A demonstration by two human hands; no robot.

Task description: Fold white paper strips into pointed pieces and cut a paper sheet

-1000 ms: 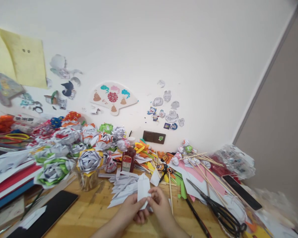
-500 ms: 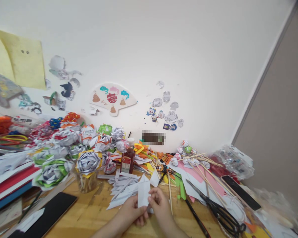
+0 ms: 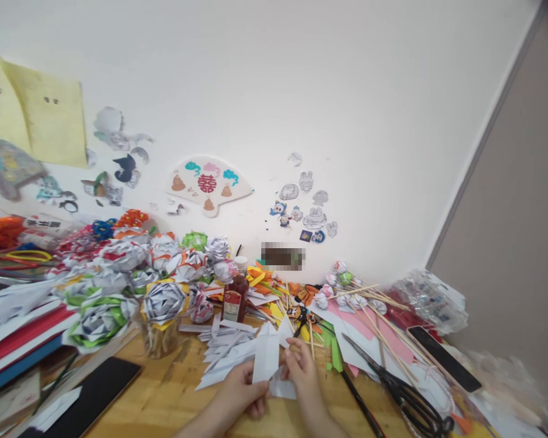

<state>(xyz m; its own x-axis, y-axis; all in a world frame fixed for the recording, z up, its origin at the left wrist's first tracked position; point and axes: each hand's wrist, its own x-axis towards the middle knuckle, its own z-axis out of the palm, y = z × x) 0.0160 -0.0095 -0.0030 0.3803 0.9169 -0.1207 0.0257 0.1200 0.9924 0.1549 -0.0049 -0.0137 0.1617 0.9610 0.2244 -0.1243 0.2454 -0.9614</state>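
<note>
A folded white paper strip (image 3: 265, 356) with a pointed top stands upright in my left hand (image 3: 244, 386), whose thumb presses on its lower end. Just right of the strip is my right hand (image 3: 304, 374), its fingers loosely bent, thumb and forefinger apart, with a small gap to the strip's edge. A white paper piece (image 3: 283, 388) shows low between the hands; whether it joins the strip I cannot tell. Behind the left hand lies a pile of folded white papers (image 3: 228, 347).
Paper flowers (image 3: 164, 301) crowd the left, near a red-brown bottle (image 3: 235, 298). Black scissors (image 3: 406, 395), a pen (image 3: 360, 404), wooden sticks (image 3: 383, 316) and a phone (image 3: 444, 359) lie to the right. A black flat object (image 3: 103, 389) is at lower left on the wooden table (image 3: 164, 389).
My right hand has shifted slightly right, away from the strip's edge, and its fingers have loosened. More white paper shows below between the hands. The left hand keeps its hold.
</note>
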